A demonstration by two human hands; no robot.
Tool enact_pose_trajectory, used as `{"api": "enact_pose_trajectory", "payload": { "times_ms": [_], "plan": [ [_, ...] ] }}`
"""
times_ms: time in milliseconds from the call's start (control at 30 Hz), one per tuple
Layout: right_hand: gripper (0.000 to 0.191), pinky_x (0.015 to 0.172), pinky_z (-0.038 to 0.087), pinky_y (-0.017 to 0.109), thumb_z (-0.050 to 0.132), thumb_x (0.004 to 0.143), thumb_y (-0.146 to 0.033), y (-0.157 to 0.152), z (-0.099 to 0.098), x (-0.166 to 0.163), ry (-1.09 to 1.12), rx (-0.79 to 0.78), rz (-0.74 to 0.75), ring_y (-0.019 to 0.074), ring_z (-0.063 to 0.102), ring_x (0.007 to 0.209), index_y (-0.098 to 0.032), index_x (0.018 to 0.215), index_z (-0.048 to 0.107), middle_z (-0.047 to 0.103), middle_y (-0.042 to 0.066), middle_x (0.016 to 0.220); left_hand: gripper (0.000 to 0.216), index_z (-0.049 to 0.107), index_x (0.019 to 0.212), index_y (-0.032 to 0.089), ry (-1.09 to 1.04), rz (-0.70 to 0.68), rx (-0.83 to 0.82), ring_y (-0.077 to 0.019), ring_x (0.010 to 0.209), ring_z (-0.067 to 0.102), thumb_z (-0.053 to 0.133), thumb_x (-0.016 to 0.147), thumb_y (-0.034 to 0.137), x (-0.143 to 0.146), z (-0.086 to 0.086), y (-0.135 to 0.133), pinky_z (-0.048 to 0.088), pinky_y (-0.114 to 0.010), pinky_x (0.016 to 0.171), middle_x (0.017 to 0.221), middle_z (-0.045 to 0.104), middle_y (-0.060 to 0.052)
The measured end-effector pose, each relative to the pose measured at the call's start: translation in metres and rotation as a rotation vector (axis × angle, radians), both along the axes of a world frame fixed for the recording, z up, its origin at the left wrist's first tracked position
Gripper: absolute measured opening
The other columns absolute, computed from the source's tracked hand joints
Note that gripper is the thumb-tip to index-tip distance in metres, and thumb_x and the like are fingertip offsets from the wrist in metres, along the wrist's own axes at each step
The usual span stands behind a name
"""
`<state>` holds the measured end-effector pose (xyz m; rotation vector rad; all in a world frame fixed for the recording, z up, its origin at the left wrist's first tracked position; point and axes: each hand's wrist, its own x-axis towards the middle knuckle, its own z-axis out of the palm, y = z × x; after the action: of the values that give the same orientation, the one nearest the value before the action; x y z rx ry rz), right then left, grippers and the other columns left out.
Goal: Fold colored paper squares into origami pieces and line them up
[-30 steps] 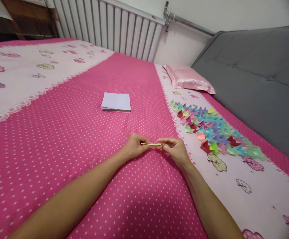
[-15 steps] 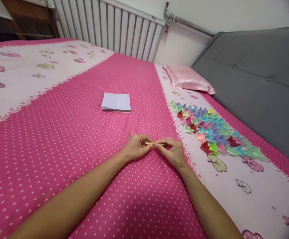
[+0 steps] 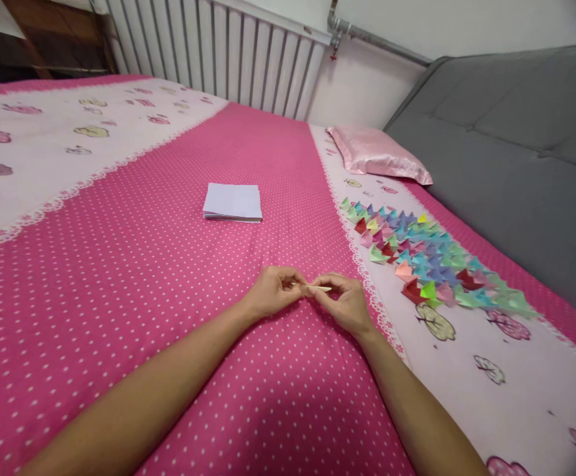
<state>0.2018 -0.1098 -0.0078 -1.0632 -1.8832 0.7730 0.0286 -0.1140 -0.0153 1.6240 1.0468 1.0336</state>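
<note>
My left hand (image 3: 271,294) and my right hand (image 3: 343,303) meet low over the pink dotted bedspread (image 3: 169,277). Between their pinched fingertips lies a small folded piece of pale paper (image 3: 318,287), seen edge-on as a thin strip. Both hands are closed on it, one at each end. A stack of white paper squares (image 3: 232,201) rests farther away on the bed, beyond my left hand.
Several small folded paper pieces in many colours (image 3: 427,258) lie in rows on the pale strip to the right. A pink satin pillow (image 3: 374,155) sits behind them. A grey padded headboard (image 3: 516,152) runs along the right, and a white radiator (image 3: 228,53) stands at the back.
My hands have closed in on each other slightly, so less of the paper strip shows between the fingertips. The view has tilted a little.
</note>
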Motion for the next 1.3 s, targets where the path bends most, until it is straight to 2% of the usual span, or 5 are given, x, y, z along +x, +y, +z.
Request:
{"api": "enact_pose_trajectory", "payload": {
  "times_ms": [200, 367, 600, 933, 1300],
  "plan": [
    [0.014, 0.057, 0.05, 0.025, 0.065, 0.074, -0.03, 0.004, -0.004, 0.002, 0.194, -0.17, -0.045, 0.015, 0.063, 0.06, -0.016, 0.076, 0.062, 0.067, 0.003, 0.07, 0.022, 0.061, 0.079, 0.011, -0.218, 0.064, -0.155, -0.0121, 0.064, 0.064, 0.045, 0.066, 0.005, -0.001, -0.001, 0.007, 0.049, -0.024, 0.064, 0.073, 0.068, -0.005],
    [0.02, 0.058, 0.052, 0.025, 0.066, 0.074, -0.033, 0.001, -0.006, -0.003, 0.3, -0.263, -0.051, 0.016, 0.066, 0.061, -0.018, 0.082, 0.055, 0.067, 0.002, 0.065, 0.029, 0.059, 0.098, 0.01, -0.288, -0.103, -0.248, -0.0115, 0.065, 0.064, 0.057, 0.07, 0.009, 0.002, -0.002, 0.004, 0.05, -0.024, 0.062, 0.093, 0.067, -0.01],
    [0.023, 0.056, 0.052, 0.025, 0.066, 0.075, -0.035, -0.002, -0.005, -0.008, 0.318, -0.29, 0.031, 0.0158, 0.066, 0.061, -0.018, 0.082, 0.052, 0.066, 0.001, 0.066, 0.025, 0.064, 0.082, 0.008, -0.417, -0.104, -0.343, -0.0103, 0.065, 0.063, 0.066, 0.072, 0.031, 0.002, 0.002, 0.004, 0.05, -0.023, 0.066, 0.071, 0.066, -0.005],
    [0.022, 0.053, 0.049, 0.023, 0.068, 0.073, -0.034, -0.001, -0.005, -0.002, 0.244, -0.186, 0.031, 0.013, 0.063, 0.06, -0.019, 0.079, 0.054, 0.062, -0.001, 0.069, 0.018, 0.064, 0.078, 0.008, -0.41, -0.099, -0.37, -0.008, 0.058, 0.062, 0.068, 0.071, 0.024, 0.006, 0.002, 0.005, 0.049, -0.019, 0.061, 0.065, 0.066, -0.003],
    [0.021, 0.059, 0.052, 0.024, 0.068, 0.073, -0.038, 0.004, -0.007, 0.005, 0.453, -0.399, 0.141, 0.0112, 0.062, 0.061, -0.02, 0.081, 0.063, 0.066, -0.001, 0.071, 0.012, 0.06, 0.083, 0.007, -0.421, -0.159, -0.369, -0.0086, 0.061, 0.064, 0.054, 0.083, 0.017, 0.006, 0.003, 0.007, 0.05, -0.021, 0.065, 0.069, 0.067, -0.005]
  ]
}}
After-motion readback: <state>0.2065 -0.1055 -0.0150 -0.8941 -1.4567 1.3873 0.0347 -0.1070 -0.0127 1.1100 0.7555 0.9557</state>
